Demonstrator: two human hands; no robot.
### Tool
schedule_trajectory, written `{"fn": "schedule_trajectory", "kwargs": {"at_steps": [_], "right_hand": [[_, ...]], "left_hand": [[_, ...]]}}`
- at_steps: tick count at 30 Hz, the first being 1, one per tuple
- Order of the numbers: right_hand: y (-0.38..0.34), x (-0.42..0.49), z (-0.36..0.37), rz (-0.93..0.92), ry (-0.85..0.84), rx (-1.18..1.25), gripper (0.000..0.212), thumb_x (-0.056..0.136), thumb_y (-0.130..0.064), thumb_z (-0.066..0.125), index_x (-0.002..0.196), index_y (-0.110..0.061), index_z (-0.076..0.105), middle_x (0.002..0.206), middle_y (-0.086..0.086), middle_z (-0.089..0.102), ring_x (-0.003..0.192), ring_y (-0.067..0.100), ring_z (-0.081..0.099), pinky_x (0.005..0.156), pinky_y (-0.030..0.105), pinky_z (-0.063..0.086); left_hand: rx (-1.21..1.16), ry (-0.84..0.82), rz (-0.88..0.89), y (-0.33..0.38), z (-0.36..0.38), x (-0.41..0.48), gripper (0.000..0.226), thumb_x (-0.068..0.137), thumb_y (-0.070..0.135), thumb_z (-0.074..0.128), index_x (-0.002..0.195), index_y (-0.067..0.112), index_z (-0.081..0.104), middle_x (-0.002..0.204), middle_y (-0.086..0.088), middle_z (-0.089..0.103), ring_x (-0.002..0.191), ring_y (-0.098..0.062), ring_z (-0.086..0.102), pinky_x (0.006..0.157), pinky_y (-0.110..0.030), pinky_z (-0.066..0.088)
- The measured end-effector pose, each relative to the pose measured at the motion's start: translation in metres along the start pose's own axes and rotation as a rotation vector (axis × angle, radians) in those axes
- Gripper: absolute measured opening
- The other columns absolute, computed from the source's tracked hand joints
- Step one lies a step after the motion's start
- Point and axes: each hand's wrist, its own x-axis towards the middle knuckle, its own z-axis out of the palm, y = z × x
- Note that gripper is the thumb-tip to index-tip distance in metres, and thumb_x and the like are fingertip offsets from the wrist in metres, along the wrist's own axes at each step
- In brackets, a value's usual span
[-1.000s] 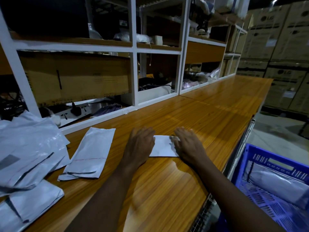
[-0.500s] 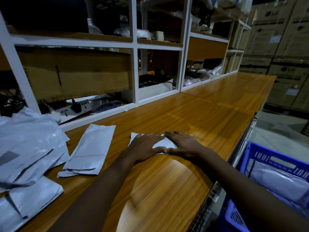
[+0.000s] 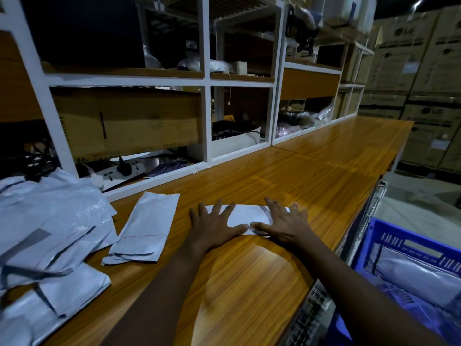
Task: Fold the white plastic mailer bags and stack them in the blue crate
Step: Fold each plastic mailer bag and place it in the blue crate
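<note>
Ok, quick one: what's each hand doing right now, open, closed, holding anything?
Left hand: open, fingers spread flat, pressing on the folded mailer bag.
Right hand: open, flat, pressing on the same bag.

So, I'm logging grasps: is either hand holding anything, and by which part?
Nothing is gripped. The left hand and right hand press flat, fingers straight, on the folded mailer, one toward each end.

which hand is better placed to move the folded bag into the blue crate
Right, probably. The right hand lies flat on the folded bag, on the end nearest the blue crate beside the table. The left hand would have to cross over.
</note>
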Motion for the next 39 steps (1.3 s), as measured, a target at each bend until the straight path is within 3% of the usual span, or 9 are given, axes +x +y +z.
{"fn": "schedule_trajectory", "kwargs": {"at_steps": [3,7,9,16,23,30,33,36,39], "right_hand": [[-0.002,-0.011,0.0,-0.084,0.18,-0.052,0.107,0.067,-0.097,-0.006,0.157,-0.04,0.009,0.167,0.002,0.007,0.15,0.042,0.006,0.115,0.063,0.007],[-0.012,-0.032,-0.002,-0.338,0.448,0.101,0.058,0.084,-0.071,0.042,0.124,-0.037,0.066,0.152,-0.002,0.045,0.142,0.034,0.034,0.111,0.056,0.028],[-0.012,-0.038,0.001,-0.408,0.491,0.095,0.039,0.082,-0.06,0.053,0.101,-0.035,0.075,0.142,-0.003,0.056,0.135,0.034,0.044,0.104,0.055,0.037],[-0.016,-0.042,0.004,-0.288,0.455,0.083,0.009,0.078,-0.039,0.077,0.086,-0.034,0.076,0.136,-0.009,0.061,0.134,0.03,0.043,0.105,0.05,0.035],[-0.018,-0.037,0.006,-0.326,0.473,0.089,0.007,0.083,-0.029,0.072,0.086,-0.025,0.067,0.132,-0.007,0.064,0.129,0.03,0.05,0.099,0.047,0.039],[-0.014,-0.041,0.005,-0.403,0.544,0.08,0.026,0.09,-0.031,0.05,0.109,-0.014,0.055,0.125,0.006,0.063,0.121,0.035,0.053,0.091,0.048,0.044],[-0.015,-0.046,0.001,-0.389,0.557,0.039,0.028,0.094,-0.03,0.056,0.116,-0.013,0.056,0.133,0.008,0.059,0.127,0.037,0.048,0.099,0.051,0.039],[-0.02,-0.054,-0.005,-0.312,0.553,0.033,0.037,0.103,-0.041,0.034,0.126,-0.02,0.054,0.151,0.004,0.044,0.141,0.035,0.034,0.113,0.057,0.022],[-0.017,-0.058,-0.018,-0.268,0.499,-0.063,0.045,0.087,-0.051,0.06,0.122,-0.022,0.056,0.155,0.005,0.039,0.144,0.037,0.029,0.114,0.064,0.017]], "left_hand": [[0.043,0.192,0.059,0.003,-0.002,-0.012,0.091,0.077,0.09,0.016,0.155,0.042,0.011,0.166,-0.001,-0.004,0.15,-0.038,-0.011,0.115,-0.064,-0.009],[-0.004,0.445,0.27,0.005,-0.001,-0.037,0.062,0.081,0.076,0.042,0.132,0.043,0.056,0.162,0.002,0.023,0.151,-0.029,0.004,0.117,-0.061,0.001],[-0.042,0.514,0.317,0.006,0.001,-0.047,0.036,0.082,0.061,0.062,0.11,0.039,0.071,0.158,0.001,0.034,0.15,-0.028,0.011,0.117,-0.062,0.006],[0.013,0.521,0.214,0.01,-0.001,-0.057,0.015,0.085,0.045,0.072,0.096,0.037,0.076,0.153,0.002,0.042,0.149,-0.029,0.018,0.117,-0.061,0.009],[0.057,0.539,0.169,0.016,-0.005,-0.054,0.016,0.086,0.043,0.071,0.099,0.034,0.076,0.152,-0.001,0.044,0.148,-0.029,0.021,0.116,-0.06,0.009],[0.179,0.635,0.149,0.022,-0.007,-0.055,0.01,0.08,0.037,0.078,0.087,0.03,0.077,0.137,-0.006,0.059,0.139,-0.037,0.037,0.111,-0.067,0.023],[0.211,0.674,0.139,0.026,-0.01,-0.057,0.009,0.082,0.026,0.077,0.09,0.028,0.075,0.14,-0.007,0.056,0.142,-0.039,0.032,0.111,-0.068,0.02],[0.195,0.712,0.147,0.033,-0.017,-0.061,0.013,0.084,0.02,0.073,0.095,0.025,0.072,0.145,-0.008,0.051,0.144,-0.04,0.028,0.113,-0.069,0.016],[0.173,0.738,0.149,0.041,-0.025,-0.063,0.016,0.085,0.018,0.069,0.1,0.023,0.07,0.146,-0.009,0.049,0.145,-0.04,0.026,0.113,-0.069,0.016]]}}
